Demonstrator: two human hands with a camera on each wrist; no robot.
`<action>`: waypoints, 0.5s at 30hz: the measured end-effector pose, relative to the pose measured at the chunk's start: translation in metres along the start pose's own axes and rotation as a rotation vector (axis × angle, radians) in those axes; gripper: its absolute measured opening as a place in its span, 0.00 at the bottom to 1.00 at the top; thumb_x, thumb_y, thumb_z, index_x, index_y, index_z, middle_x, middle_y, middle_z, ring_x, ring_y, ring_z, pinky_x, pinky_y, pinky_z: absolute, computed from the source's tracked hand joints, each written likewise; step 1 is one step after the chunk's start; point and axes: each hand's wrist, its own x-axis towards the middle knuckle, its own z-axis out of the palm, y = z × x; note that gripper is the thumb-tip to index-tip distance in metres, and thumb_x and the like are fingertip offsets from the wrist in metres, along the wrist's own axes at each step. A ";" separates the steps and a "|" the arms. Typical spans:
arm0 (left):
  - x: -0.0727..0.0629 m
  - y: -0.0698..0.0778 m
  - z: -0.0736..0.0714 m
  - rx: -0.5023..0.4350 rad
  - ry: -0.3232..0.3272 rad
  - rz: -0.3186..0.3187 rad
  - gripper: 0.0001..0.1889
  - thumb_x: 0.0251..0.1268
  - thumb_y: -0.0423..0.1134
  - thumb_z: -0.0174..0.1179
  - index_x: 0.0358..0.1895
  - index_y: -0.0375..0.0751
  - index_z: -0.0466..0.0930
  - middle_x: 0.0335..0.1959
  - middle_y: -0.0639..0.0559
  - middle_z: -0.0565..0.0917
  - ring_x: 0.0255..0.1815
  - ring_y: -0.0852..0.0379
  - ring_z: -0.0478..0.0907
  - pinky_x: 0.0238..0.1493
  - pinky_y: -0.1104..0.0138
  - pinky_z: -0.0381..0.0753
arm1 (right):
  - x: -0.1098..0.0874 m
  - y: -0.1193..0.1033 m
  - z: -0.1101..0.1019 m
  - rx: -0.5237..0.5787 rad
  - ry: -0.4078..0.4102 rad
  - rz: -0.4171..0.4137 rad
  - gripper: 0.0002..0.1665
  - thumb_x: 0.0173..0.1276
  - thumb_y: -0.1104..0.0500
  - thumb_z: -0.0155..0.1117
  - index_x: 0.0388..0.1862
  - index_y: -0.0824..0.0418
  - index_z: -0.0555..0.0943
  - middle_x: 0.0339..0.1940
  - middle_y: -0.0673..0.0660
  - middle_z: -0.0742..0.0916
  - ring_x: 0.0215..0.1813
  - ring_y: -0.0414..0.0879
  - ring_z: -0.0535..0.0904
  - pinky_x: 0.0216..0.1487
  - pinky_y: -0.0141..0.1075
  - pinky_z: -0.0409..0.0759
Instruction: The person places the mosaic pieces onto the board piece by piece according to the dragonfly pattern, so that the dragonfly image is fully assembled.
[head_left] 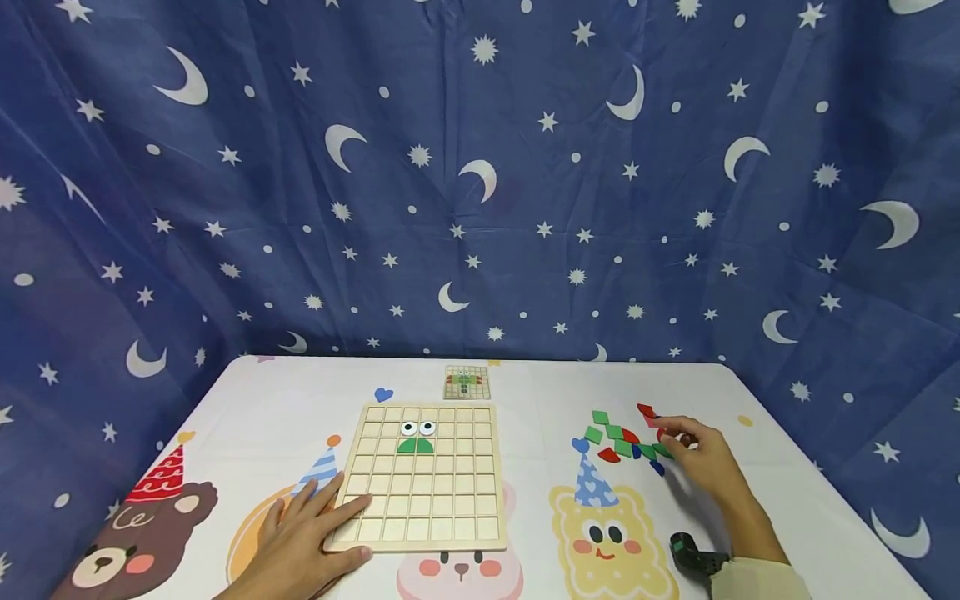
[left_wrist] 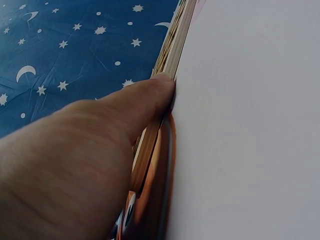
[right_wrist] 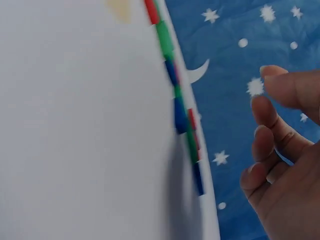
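No text, label, brand, number or sign can be read here.

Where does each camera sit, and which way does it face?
Head: worn on the head, facing forward and down at the grid board, coloured pieces and starry curtain; left hand and right hand show.
Left wrist: on that wrist, looking low along the board's edge; part of the left hand shows.
Right wrist: on that wrist, looking low across the white tabletop; the right hand's fingers show.
Shared: head and right wrist both see coloured pieces and the right hand.
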 end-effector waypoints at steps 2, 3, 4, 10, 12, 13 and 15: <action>0.000 0.000 0.001 -0.003 0.003 0.003 0.35 0.50 0.70 0.62 0.62 0.60 0.78 0.71 0.44 0.65 0.70 0.31 0.52 0.60 0.34 0.43 | -0.001 0.008 0.002 -0.035 -0.016 0.052 0.14 0.65 0.72 0.60 0.49 0.66 0.82 0.35 0.59 0.81 0.34 0.50 0.70 0.31 0.34 0.70; 0.000 0.000 0.001 -0.001 0.008 0.007 0.35 0.50 0.70 0.62 0.62 0.60 0.78 0.71 0.44 0.65 0.70 0.30 0.52 0.59 0.33 0.43 | -0.002 0.011 0.002 -0.058 -0.033 0.081 0.15 0.65 0.73 0.59 0.49 0.66 0.82 0.36 0.59 0.80 0.34 0.51 0.70 0.31 0.36 0.70; 0.000 0.000 0.001 0.002 0.015 0.011 0.35 0.50 0.70 0.62 0.62 0.60 0.78 0.71 0.44 0.65 0.70 0.30 0.53 0.59 0.33 0.43 | -0.003 0.014 0.003 -0.084 -0.051 0.111 0.16 0.64 0.73 0.58 0.50 0.66 0.82 0.37 0.60 0.80 0.35 0.52 0.70 0.32 0.38 0.71; 0.000 0.000 0.003 0.017 0.043 0.030 0.35 0.50 0.70 0.62 0.62 0.60 0.78 0.70 0.43 0.66 0.68 0.29 0.55 0.58 0.32 0.45 | -0.006 0.022 0.008 -0.184 -0.193 0.220 0.23 0.60 0.75 0.56 0.54 0.63 0.80 0.45 0.66 0.78 0.46 0.62 0.74 0.51 0.61 0.73; 0.000 0.000 0.003 0.017 0.047 0.031 0.35 0.50 0.70 0.62 0.62 0.60 0.78 0.70 0.43 0.66 0.68 0.29 0.55 0.58 0.33 0.45 | -0.006 0.022 0.010 -0.189 -0.217 0.222 0.23 0.60 0.74 0.58 0.55 0.64 0.79 0.45 0.66 0.77 0.48 0.64 0.74 0.53 0.64 0.71; 0.000 0.000 0.002 0.018 0.049 0.031 0.35 0.50 0.70 0.62 0.62 0.60 0.78 0.70 0.44 0.66 0.68 0.29 0.55 0.58 0.33 0.45 | -0.006 0.022 0.011 -0.191 -0.221 0.218 0.23 0.60 0.73 0.60 0.55 0.64 0.79 0.45 0.66 0.77 0.48 0.64 0.74 0.53 0.64 0.71; 0.000 0.000 0.002 0.023 0.053 0.033 0.35 0.50 0.70 0.62 0.62 0.60 0.78 0.70 0.44 0.66 0.68 0.29 0.55 0.58 0.33 0.46 | -0.006 0.021 0.013 -0.200 -0.215 0.209 0.22 0.61 0.71 0.62 0.55 0.64 0.79 0.44 0.66 0.77 0.48 0.64 0.75 0.52 0.64 0.71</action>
